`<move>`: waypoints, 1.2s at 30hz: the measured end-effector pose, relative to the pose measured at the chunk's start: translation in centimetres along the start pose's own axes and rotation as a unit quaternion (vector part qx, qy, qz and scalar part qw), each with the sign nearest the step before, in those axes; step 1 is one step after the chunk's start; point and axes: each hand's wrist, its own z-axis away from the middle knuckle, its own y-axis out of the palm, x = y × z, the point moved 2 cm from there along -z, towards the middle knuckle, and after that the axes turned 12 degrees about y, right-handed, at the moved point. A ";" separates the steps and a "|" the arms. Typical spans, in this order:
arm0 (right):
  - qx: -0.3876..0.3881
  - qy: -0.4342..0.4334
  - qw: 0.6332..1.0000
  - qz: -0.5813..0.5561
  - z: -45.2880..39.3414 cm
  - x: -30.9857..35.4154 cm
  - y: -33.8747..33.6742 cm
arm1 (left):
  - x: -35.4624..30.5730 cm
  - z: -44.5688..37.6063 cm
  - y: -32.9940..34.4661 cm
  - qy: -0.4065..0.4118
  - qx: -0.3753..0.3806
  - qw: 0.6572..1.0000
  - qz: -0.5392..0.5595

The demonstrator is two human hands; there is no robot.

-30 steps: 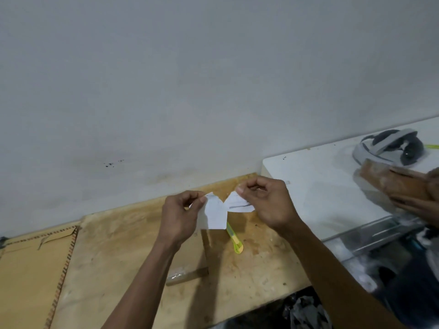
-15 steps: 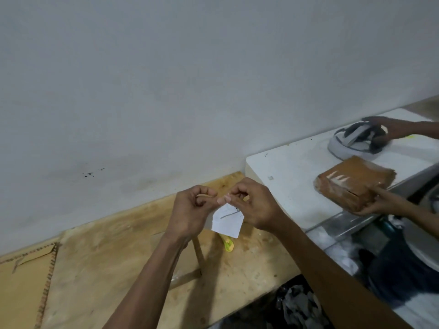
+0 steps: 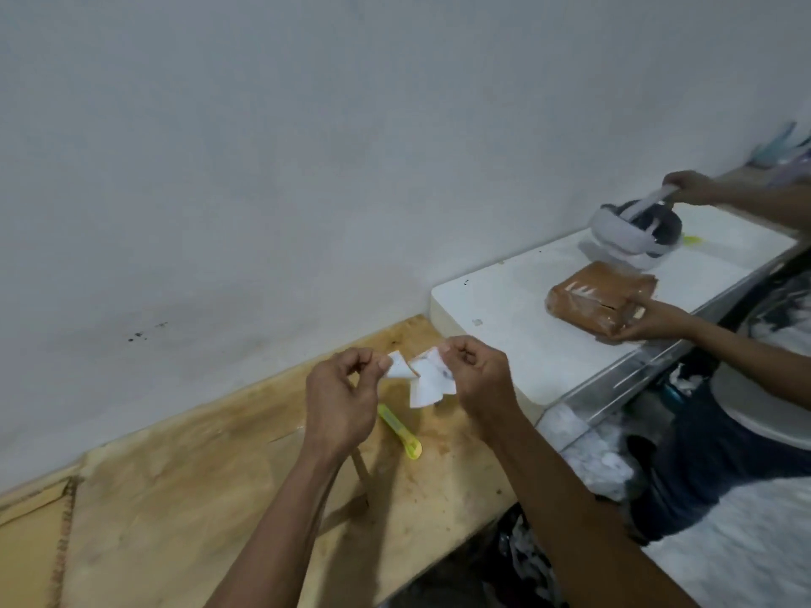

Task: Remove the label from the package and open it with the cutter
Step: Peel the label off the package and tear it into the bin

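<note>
My left hand (image 3: 340, 399) and my right hand (image 3: 480, 375) are raised over the wooden table (image 3: 197, 498), each pinching a piece of the white paper label (image 3: 428, 381). The label looks torn, with a small piece at the left fingers and a larger, crumpled piece at the right fingers. A yellow-green cutter (image 3: 400, 432) lies on the table just below and between my hands. A flat brown package lies under my left forearm, mostly hidden; only its edge (image 3: 360, 467) shows.
A white table (image 3: 518, 326) adjoins on the right. There another person's hand (image 3: 645, 324) holds a brown taped package (image 3: 601, 300), and their other hand (image 3: 691, 186) lifts a white headset (image 3: 632, 230). The grey wall stands close behind. Cardboard (image 3: 30, 541) lies at the far left.
My hands came together half a second ago and have pulled apart again, leaving the label in two pieces. The view swung left and down. The other person lifted the headset.
</note>
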 end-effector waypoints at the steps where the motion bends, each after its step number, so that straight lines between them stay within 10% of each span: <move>1: -0.050 0.019 0.998 -0.018 -0.3 -0.1 -1.4 | 0.6 0.0 -1.0 -0.014 -0.034 0.999 0.029; 11: -0.169 0.024 0.985 0.017 3.1 -0.8 -6.1 | 3.0 -0.2 -0.9 -0.077 -0.010 0.990 0.118; 27: -0.378 0.088 0.914 0.116 11.7 -8.8 -23.3 | -2.6 7.4 17.4 0.000 0.225 0.972 0.063; 36: -0.371 0.189 0.899 0.134 12.7 -18.2 -30.5 | -2.4 15.1 28.8 -0.052 0.261 0.964 -0.008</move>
